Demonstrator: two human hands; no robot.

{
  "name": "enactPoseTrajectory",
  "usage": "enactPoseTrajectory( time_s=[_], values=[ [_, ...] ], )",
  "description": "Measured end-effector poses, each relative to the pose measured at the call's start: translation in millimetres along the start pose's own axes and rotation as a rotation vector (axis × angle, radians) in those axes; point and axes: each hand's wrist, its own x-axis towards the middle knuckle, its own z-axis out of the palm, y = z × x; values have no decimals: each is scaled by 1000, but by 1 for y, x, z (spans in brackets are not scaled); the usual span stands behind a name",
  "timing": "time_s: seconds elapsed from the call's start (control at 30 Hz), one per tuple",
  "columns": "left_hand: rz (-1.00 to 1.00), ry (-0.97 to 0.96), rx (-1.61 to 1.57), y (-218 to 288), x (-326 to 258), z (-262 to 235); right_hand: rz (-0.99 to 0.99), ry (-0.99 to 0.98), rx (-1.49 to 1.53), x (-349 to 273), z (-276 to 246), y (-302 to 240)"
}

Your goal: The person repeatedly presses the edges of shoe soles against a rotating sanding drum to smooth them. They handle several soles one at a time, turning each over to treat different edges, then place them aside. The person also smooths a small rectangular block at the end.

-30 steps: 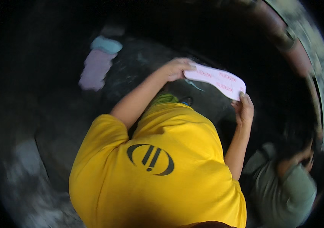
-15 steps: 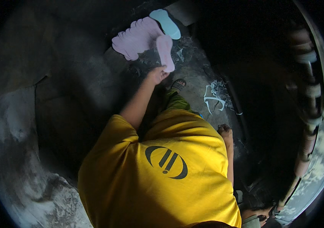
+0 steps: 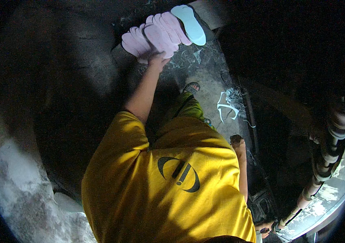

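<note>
My left hand (image 3: 159, 60) reaches forward, somewhat blurred, its fingers closed at the near end of a pink insole (image 3: 159, 37). That insole lies over a fanned row of overlapping pink insoles (image 3: 134, 42). At the right end of the row rests a pale blue insole (image 3: 189, 25). My right hand (image 3: 239, 145) hangs low by my right side, fingers curled around or against something dark that I cannot make out.
White offcut strips (image 3: 228, 109) and shredded scraps lie on the grey floor (image 3: 205, 79) ahead of my foot. A jointed pipe or shaft (image 3: 328, 156) runs along the right. Part of another person's hand (image 3: 265, 227) shows at the lower right.
My left hand has brought the pink insole leftward and forward, from in front of the row to on top of it. My right hand stays in about the same place.
</note>
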Motion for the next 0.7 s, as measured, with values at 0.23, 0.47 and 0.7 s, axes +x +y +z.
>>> enactPoseTrajectory(
  time_s=[0.23,0.47,0.7],
  values=[
    [53,82,20,-5,108,83,184,-41,268,41,20,14],
    [186,148,731,-32,265,100,114,11,201,74,59,45],
    [721,260,1938,-19,295,124,298,-179,347,100,69,49]
  ],
)
